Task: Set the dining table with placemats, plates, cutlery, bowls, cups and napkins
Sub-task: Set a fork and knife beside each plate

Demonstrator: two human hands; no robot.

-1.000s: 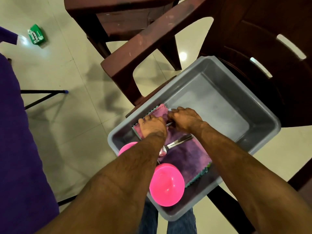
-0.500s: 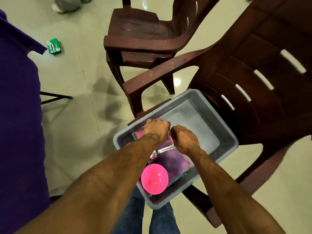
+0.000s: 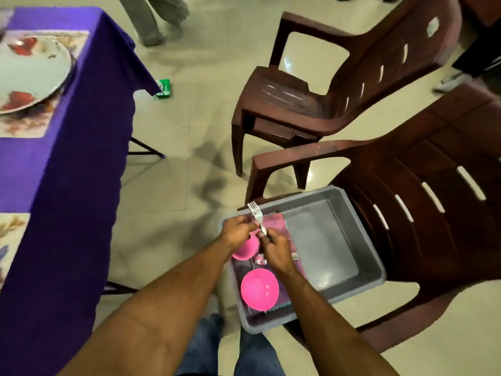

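A grey plastic tub [image 3: 360, 240] rests on a brown chair's seat. Over its near-left corner my left hand [image 3: 238, 231] and right hand [image 3: 275, 249] both pinch metal forks [image 3: 256, 213], tines pointing up and away. Inside the tub lie two pink bowls, one [image 3: 259, 289] near me and one [image 3: 245, 246] partly under my left hand. Pink and purple cloth napkins [image 3: 275, 223] lie under them, with more cutlery [image 3: 261, 259] on top. On the left, the purple-clothed table [image 3: 81, 147] carries a patterned placemat [image 3: 27, 126] with a plate [image 3: 29, 69] on it.
The brown plastic chair [image 3: 423, 191] holding the tub stands at right, a second one [image 3: 325, 85] behind it. A green packet [image 3: 163, 88] lies on the tiled floor. Another person's legs [image 3: 157, 17] stand at the top. A second placemat [image 3: 10, 240] shows at the left edge.
My hands have lifted forks up out of the tub. The view has pulled back and turned left, bringing the table with its plate and placemats into sight.
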